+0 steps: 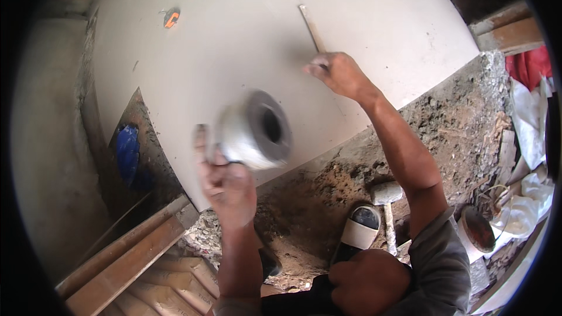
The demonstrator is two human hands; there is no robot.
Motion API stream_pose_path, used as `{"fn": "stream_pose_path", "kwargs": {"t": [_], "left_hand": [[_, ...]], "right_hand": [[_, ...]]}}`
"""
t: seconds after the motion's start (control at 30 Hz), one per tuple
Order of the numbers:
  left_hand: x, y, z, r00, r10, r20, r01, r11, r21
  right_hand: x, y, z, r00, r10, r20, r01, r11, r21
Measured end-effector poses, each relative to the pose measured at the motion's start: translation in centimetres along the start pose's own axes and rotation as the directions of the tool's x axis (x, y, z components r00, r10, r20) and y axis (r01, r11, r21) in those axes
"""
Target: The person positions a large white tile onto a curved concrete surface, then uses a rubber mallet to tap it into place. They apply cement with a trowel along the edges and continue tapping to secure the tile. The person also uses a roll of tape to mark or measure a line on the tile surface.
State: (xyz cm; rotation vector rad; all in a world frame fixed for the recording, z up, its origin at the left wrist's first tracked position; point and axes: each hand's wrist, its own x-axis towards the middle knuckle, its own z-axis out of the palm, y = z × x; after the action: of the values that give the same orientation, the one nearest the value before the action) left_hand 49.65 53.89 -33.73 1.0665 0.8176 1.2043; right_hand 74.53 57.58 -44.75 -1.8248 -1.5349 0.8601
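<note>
A spool (pixel 246 140) with pale, shiny winding and a dark, holed end is blurred by motion above a large light-coloured slab (pixel 234 52). My left hand (pixel 230 190) grips it at its lower left side, one finger sticking up beside it. My right hand (pixel 339 73) is over the slab with its fingers pinched together; what they hold, if anything, is too small to make out. A thin wooden strip (pixel 311 28) reaches from the slab's far part to the right hand's fingers; whether they touch it I cannot tell.
An orange-and-black tape measure (pixel 171 18) lies on the slab. Rough soil (pixel 316 199) borders it, with a mallet (pixel 387 199) near my sandalled foot (pixel 364 222). A blue object (pixel 127 149) sits left, a bucket (pixel 477 228) right, and wooden boards (pixel 126 263) lower left.
</note>
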Motion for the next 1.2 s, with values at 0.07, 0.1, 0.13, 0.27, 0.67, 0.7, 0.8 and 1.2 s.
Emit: {"fn": "stream_pose_path", "kwargs": {"t": [0.07,0.1,0.13,0.27,0.67,0.7,0.8,1.2], "left_hand": [[0.4,1.0,0.2,0.987,0.129,-0.091,-0.135,0.989,-0.061],[0.8,1.6,0.0,0.989,0.126,-0.080,-0.131,0.989,-0.063],[0.6,1.8,0.1,0.997,0.069,-0.038,-0.073,0.993,-0.096],[-0.9,2.0,0.3,0.950,-0.194,0.243,0.172,0.979,0.107],[1.3,-3.0,-1.2,0.972,-0.202,-0.120,0.177,0.965,-0.196],[1.2,-2.8,-1.3,0.965,-0.253,-0.074,0.236,0.954,-0.187],[1.6,-2.7,-1.6,0.940,-0.328,0.095,0.341,0.917,-0.206],[2.7,-11.2,1.8,0.771,-0.574,0.276,0.619,0.777,-0.113]], "right_hand": [[-0.5,0.8,0.3,0.991,0.121,0.059,-0.119,0.992,-0.039],[-0.7,1.0,0.3,0.997,0.077,0.024,-0.077,0.997,-0.006],[-0.6,1.0,0.0,0.995,0.102,0.011,-0.102,0.995,0.002],[0.9,-1.0,-3.2,0.997,-0.011,-0.081,0.000,0.990,-0.140],[-6.9,-5.6,3.0,0.907,-0.408,0.106,0.392,0.908,0.147],[-5.9,-4.5,2.7,0.920,-0.349,0.180,0.333,0.936,0.111],[-4.5,-2.5,0.5,0.919,-0.326,0.220,0.350,0.934,-0.078],[-6.9,0.7,-3.4,0.895,0.293,0.335,-0.416,0.818,0.396]]}}
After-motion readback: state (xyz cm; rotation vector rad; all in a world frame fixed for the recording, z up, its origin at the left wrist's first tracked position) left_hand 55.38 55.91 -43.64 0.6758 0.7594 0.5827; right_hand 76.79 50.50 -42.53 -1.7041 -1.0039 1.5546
